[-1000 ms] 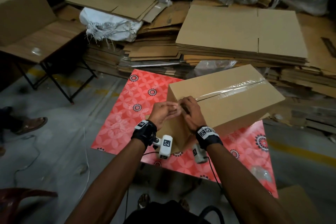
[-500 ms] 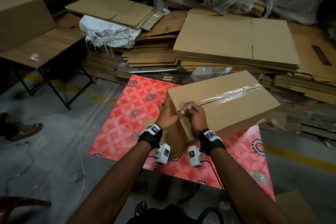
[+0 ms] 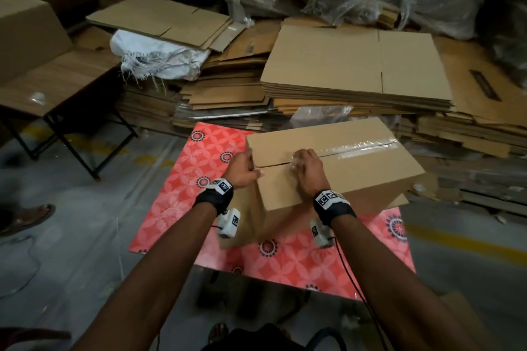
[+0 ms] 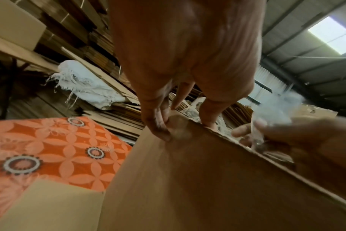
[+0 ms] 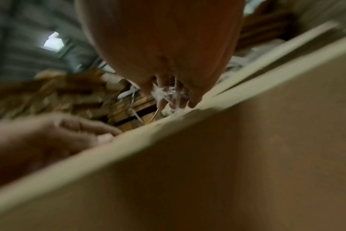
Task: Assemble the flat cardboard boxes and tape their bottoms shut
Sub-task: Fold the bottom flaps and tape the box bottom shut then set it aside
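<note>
My left hand (image 3: 242, 169) pinches the box (image 3: 328, 168) corner; my right hand (image 3: 306, 164) pinches crumpled tape (image 5: 168, 95) at its seam. Crumpled, it may stick crooked, leaving the near seam open.

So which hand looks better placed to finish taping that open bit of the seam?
Probably the right hand: it pinches the crumpled clear tape right at the untaped part of the seam. The left hand grips the box at its near-left corner, steadying it.
</note>
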{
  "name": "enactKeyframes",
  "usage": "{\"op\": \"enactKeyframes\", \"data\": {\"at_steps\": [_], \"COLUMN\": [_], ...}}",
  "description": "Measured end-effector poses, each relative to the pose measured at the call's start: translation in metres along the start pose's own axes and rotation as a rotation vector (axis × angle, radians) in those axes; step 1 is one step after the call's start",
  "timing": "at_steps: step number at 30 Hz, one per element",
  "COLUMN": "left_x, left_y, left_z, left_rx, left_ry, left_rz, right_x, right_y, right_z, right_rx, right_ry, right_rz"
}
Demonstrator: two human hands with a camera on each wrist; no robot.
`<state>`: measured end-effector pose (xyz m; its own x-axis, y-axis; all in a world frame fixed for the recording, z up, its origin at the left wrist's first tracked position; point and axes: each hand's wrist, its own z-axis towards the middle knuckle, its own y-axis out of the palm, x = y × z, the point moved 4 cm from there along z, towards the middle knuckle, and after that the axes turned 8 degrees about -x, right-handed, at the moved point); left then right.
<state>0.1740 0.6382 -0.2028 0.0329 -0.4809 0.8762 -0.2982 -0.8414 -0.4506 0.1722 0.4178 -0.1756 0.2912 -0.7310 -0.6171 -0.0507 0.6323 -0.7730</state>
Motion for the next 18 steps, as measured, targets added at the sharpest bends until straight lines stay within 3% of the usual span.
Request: {"op": "enactKeyframes", "data": {"at_steps": [3, 6, 8, 12, 15, 18], "left_x": [-0.004, -0.002, 0.002, 0.011, 0.035, 0.057], "left_y": [-0.02, -0.033, -0.038, -0.04, -0.021, 0.016], "left_z": [0.002, -0.001, -0.003, -0.003, -0.002, 0.008], "left_rx": [-0.036, -0.006, 0.012, 0.056, 0.103, 0.03], "left_ry": [0.005, -0.035, -0.05, -0.131, -0.045, 0.054], "left_rz": [0.04, 0.071, 0.096, 0.29, 0.489, 0.521], "right_x": [-0.006, -0.009, -0.006, 0.005, 0.014, 0.021], "right_y": [-0.007, -0.002, 0.001, 0.002, -0.002, -0.007], "right_z": [-0.002, -0.001, 0.003, 0.004, 0.006, 0.01], "right_rx": [0.044, -0.053, -0.089, -0.122, -0.033, 0.15], "right_ry": [-0.005, -0.034, -0.011, 0.18, 0.169, 0.347], "right_rz": [-0.056, -0.117, 0.006, 0.417, 0.387, 0.42]}}
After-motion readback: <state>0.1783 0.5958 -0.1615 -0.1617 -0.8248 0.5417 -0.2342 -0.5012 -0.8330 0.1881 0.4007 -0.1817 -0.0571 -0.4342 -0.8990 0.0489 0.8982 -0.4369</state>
